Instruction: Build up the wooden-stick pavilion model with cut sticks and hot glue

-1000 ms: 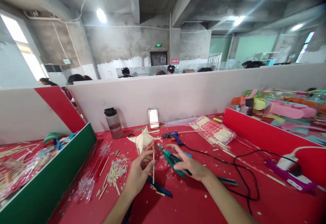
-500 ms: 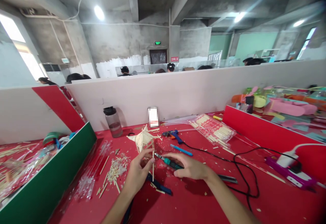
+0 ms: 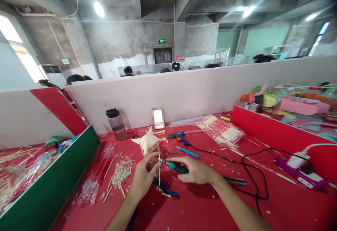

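Observation:
My left hand [image 3: 144, 172] is closed on a thin wooden stick [image 3: 159, 175] that stands nearly upright between thumb and fingers. Fingers of my right hand [image 3: 196, 170] wrap round a green and black pen-like tool [image 3: 176, 167], whose metal tip points left and reaches the stick by my left fingertips. Just beyond my left hand is a pale star-shaped model [image 3: 149, 141] built of sticks. Dark blue pliers [image 3: 168, 190] lie partly under the left hand and the stick.
A blue glue gun [image 3: 181, 138], a blue pen [image 3: 187, 152] and bagged sticks [image 3: 222, 129] lie behind my right hand. Stick scraps [image 3: 119, 175] are at left, a bottle [image 3: 116, 125] behind. A black cable [image 3: 252, 164] runs right to a purple power strip [image 3: 301, 176].
The camera view has shifted slightly. Both hands keep nearly the same pose, with the tool tip still at the stick.

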{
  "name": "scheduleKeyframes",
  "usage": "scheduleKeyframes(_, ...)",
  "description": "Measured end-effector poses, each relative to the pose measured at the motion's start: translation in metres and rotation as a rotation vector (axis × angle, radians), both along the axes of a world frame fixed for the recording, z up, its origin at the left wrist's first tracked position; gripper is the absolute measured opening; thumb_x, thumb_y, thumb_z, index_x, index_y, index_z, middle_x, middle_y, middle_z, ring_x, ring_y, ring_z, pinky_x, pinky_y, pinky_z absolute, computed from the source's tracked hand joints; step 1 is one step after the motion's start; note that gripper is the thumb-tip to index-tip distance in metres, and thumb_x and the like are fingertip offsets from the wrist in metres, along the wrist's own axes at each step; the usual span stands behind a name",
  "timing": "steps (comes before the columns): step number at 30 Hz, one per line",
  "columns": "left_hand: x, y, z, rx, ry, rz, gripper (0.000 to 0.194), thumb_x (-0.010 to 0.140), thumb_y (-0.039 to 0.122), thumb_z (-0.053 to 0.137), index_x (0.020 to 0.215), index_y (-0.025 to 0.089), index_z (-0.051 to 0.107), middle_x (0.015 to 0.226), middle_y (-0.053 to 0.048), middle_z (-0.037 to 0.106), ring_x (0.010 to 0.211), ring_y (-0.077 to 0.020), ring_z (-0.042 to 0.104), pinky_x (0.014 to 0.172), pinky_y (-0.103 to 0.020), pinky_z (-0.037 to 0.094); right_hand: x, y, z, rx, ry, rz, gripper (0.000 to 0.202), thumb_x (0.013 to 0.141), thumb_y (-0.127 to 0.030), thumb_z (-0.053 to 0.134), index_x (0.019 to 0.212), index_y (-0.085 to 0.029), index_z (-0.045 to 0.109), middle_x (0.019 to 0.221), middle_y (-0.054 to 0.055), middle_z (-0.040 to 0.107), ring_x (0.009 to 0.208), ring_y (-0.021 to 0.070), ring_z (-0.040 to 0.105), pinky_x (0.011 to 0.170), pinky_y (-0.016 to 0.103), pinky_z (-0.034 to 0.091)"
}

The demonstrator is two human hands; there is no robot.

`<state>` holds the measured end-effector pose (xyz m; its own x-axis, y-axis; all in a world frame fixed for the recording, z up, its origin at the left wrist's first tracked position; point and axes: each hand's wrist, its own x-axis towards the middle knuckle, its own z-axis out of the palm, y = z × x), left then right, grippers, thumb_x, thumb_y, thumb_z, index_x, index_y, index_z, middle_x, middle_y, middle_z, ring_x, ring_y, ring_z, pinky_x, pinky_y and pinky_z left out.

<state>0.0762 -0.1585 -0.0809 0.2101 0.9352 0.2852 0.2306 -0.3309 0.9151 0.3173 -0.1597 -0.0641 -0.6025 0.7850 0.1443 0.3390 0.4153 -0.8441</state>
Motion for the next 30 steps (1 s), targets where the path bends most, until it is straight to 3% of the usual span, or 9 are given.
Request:
scheduleKeyframes(9, -0.003, 0.001, -0.007, 0.054, 0.056, 0.033, 0.037, 0.091, 0.037, 0.060, 0.125, 0.023, 0.063, 0.098, -0.004, 0.072, 0.086, -0.0179, 0.071, 0.077, -0.027, 0.055, -0.005, 0.000, -0.017, 0.261, -0.126, -0.118, 0.069, 0.079, -0.021, 0.066, 0.146, -0.027, 0.051, 0.147, 0.008, 0.054, 0.135, 0.0289, 0.049, 0.112, 0.043, 0.042)
scheduleKeyframes(17, -0.008, 0.003, -0.010, 0.084, 0.124, 0.091, 0.035, 0.089, 0.039, 0.061, 0.118, 0.022, 0.068, 0.097, -0.005, 0.077, 0.082, -0.0191, 0.072, 0.078, -0.027, 0.054, -0.004, -0.003, -0.013, 0.304, -0.139, -0.090, 0.069, 0.082, -0.021, 0.064, 0.148, -0.029, 0.047, 0.147, 0.006, 0.053, 0.137, 0.0263, 0.047, 0.116, 0.044, 0.037)
scheduleKeyframes(30, -0.008, 0.004, -0.012, 0.062, 0.114, 0.114, 0.036, 0.087, 0.041, 0.063, 0.116, 0.020, 0.068, 0.081, -0.003, 0.075, 0.071, -0.0192, 0.071, 0.066, -0.026, 0.054, -0.010, -0.005, -0.013, 0.298, -0.101, -0.104, 0.068, 0.082, -0.021, 0.064, 0.148, -0.025, 0.048, 0.145, 0.008, 0.055, 0.132, 0.0253, 0.052, 0.111, 0.040, 0.044)
